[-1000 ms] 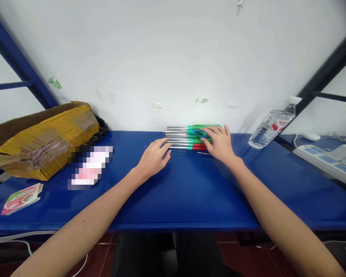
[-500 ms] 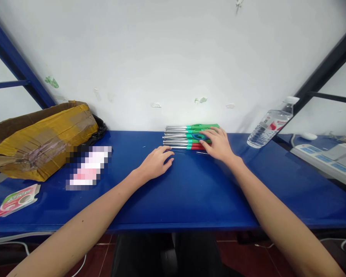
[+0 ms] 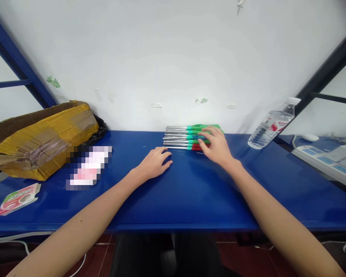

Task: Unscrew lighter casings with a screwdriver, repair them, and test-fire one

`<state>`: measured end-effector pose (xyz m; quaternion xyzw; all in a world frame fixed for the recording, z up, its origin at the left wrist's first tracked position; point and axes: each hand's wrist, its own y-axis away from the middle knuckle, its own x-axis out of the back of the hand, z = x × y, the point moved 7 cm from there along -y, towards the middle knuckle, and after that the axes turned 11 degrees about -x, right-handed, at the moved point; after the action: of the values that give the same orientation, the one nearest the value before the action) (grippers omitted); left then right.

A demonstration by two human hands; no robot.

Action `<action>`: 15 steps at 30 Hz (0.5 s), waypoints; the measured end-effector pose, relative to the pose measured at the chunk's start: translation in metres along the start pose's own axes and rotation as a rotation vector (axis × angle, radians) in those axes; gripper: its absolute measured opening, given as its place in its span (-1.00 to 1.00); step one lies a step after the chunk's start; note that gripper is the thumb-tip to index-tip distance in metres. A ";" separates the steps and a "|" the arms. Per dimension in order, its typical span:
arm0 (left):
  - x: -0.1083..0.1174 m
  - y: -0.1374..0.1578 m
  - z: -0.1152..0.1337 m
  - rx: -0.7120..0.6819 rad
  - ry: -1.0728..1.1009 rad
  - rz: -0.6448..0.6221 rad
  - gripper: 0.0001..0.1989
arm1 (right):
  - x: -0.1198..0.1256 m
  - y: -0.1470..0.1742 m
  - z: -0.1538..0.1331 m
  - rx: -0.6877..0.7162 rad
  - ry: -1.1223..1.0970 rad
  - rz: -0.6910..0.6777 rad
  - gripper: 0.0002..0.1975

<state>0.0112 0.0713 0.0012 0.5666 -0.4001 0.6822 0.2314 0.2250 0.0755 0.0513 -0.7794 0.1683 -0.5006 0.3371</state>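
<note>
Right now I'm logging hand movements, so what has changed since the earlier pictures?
The left hand drew back slightly toward the person, from the metal tips of the stick lighters to beside the nearest one. The right hand remains over their handles. The water bottle and taped cardboard box stayed put.

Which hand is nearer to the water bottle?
Right. The right hand is at the colored handles, left of the water bottle; the left hand is farther left, by the metal rods.

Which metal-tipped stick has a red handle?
The front stick, farthest from the wall; its handle shows red, while the other sticks show green or blue.
</note>
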 end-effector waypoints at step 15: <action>-0.008 0.015 0.011 0.141 0.070 -0.360 -0.09 | -0.056 0.057 -0.059 0.147 0.051 -0.767 -0.30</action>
<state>0.0077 0.0551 -0.0105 0.6199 -0.2351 0.6753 0.3231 0.1517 0.0469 -0.0100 -0.7466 -0.1631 -0.6204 0.1764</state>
